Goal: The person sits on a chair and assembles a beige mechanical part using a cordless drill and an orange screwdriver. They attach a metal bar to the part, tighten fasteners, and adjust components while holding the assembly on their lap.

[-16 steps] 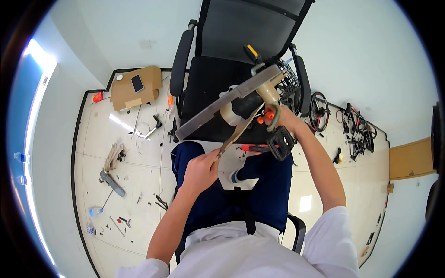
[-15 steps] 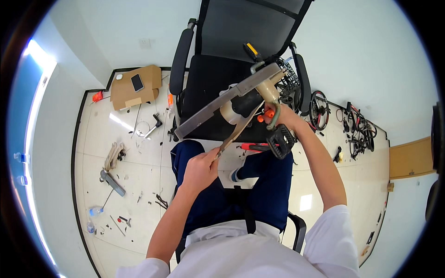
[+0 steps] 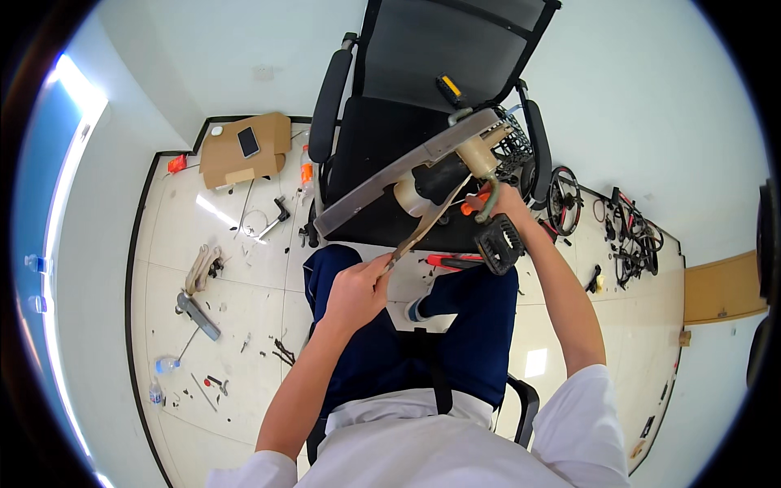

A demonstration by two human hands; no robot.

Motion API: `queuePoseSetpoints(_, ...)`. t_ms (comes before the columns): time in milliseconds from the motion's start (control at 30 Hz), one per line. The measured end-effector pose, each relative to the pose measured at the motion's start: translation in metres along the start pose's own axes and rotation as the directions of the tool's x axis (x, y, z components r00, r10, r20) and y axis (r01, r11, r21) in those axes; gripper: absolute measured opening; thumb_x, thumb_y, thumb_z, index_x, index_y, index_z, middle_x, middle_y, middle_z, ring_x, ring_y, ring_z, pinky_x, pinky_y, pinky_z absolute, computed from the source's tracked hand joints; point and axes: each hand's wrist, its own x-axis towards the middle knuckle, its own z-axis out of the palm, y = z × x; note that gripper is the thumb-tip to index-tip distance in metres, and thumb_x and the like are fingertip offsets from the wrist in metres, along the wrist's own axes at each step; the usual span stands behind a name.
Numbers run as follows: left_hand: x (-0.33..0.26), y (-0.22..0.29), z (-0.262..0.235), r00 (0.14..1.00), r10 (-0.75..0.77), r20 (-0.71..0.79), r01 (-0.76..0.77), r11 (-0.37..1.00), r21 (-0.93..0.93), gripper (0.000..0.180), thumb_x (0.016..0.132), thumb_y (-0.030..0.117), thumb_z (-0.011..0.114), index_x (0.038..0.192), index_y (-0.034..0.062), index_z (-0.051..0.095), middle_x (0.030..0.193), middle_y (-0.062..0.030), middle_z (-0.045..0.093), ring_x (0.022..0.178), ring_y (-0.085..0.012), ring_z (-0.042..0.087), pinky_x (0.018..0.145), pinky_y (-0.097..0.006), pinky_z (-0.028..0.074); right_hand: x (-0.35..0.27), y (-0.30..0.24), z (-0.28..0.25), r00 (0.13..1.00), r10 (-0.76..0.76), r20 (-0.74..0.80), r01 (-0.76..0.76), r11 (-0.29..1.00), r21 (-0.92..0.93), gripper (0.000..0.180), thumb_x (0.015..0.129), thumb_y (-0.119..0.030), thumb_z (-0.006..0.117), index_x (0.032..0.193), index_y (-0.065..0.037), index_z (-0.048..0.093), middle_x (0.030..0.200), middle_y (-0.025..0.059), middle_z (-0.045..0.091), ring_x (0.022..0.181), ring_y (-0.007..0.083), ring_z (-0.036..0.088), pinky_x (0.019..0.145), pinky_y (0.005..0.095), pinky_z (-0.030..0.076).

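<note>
A bicycle frame section with a long grey chain guard (image 3: 382, 183) rests across the front of the black office chair (image 3: 374, 130). My left hand (image 3: 355, 294) is closed around the end of a worn, thin frame tube (image 3: 423, 226). Close to the beige bottom bracket shell (image 3: 478, 154), my right hand (image 3: 506, 205) grips an orange-handled tool (image 3: 478, 202), apparently a screwdriver; its tip is hard to make out. A greenish crank arm (image 3: 491, 195) passes in front of that hand, with a black pedal (image 3: 499, 244) below. Another pedal (image 3: 449, 88) with a yellow reflector sticks up behind the guard.
A red and black tool (image 3: 454, 261) lies beneath the chair's front edge. Cardboard with a phone (image 3: 248, 142), an orange-labelled bottle (image 3: 307, 169) and metal parts (image 3: 198, 317) lie on the left floor. Wheels (image 3: 564, 199) and bike parts (image 3: 633, 236) line the right wall.
The view has shifted slightly. My right hand and the orange handle have turned a little against the crank; my left hand keeps its hold on the tube.
</note>
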Motion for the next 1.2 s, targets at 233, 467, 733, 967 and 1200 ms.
queuePoseSetpoints(233,0.004,0.005,-0.003,0.999,-0.003,0.037,0.002,1.0,0.016,0.025,0.083,0.002,0.065,0.108,0.0003,0.066,0.086,-0.0185,0.07,0.072,-0.034,0.067,0.064,-0.04,0.054,0.018,0.015,0.016,0.98,0.106,-0.167,-0.126,0.986,-0.113,0.044,0.094,-0.043,0.058,0.102,-0.001,0.069,0.086,0.0249,0.07,0.086,0.041,0.069,0.076,0.0463,0.054)
queuePoseSetpoints(467,0.003,0.003,-0.001,1.0,-0.01,0.021,0.01,1.0,0.018,0.025,0.084,0.002,0.067,0.108,0.0004,0.068,0.087,-0.0178,0.071,0.068,-0.0323,0.067,0.062,-0.036,0.054,0.013,-0.008,-0.004,0.995,0.077,0.056,-0.062,0.97,-0.235,0.049,0.091,-0.049,0.059,0.096,-0.001,0.07,0.081,0.0248,0.069,0.084,0.0409,0.069,0.079,0.0459,0.055)
queuePoseSetpoints(733,0.004,0.004,-0.003,0.997,-0.023,0.078,0.019,0.998,0.053,0.027,0.082,0.001,0.065,0.108,-0.0025,0.066,0.094,-0.0179,0.073,0.076,-0.0308,0.07,0.068,-0.037,0.057,0.009,-0.002,-0.02,0.98,-0.114,0.163,0.157,0.946,-0.283,0.049,0.089,-0.049,0.062,0.089,-0.001,0.071,0.084,0.0252,0.069,0.084,0.041,0.068,0.077,0.0466,0.055)
queuePoseSetpoints(967,0.005,0.003,-0.001,0.999,0.0,0.042,-0.001,1.0,0.031,0.024,0.083,0.001,0.067,0.107,-0.0011,0.069,0.084,-0.0186,0.07,0.069,-0.0334,0.067,0.061,-0.038,0.053,0.012,0.004,-0.026,0.951,-0.187,0.248,0.274,0.88,-0.387,0.047,0.086,-0.048,0.068,0.093,-0.002,0.068,0.083,0.0239,0.068,0.083,0.0415,0.067,0.076,0.0473,0.055)
queuePoseSetpoints(1200,0.0,-0.005,-0.001,1.0,0.026,0.001,-0.026,0.999,0.025,0.029,0.079,0.001,0.06,0.107,0.0034,0.068,0.075,-0.0202,0.065,0.069,-0.0364,0.065,0.062,-0.045,0.053,0.015,0.018,-0.014,0.88,-0.411,0.237,0.453,0.877,-0.162,0.044,0.084,-0.042,0.075,0.089,0.001,0.065,0.071,0.02,0.064,0.07,0.0382,0.063,0.066,0.0444,0.051)
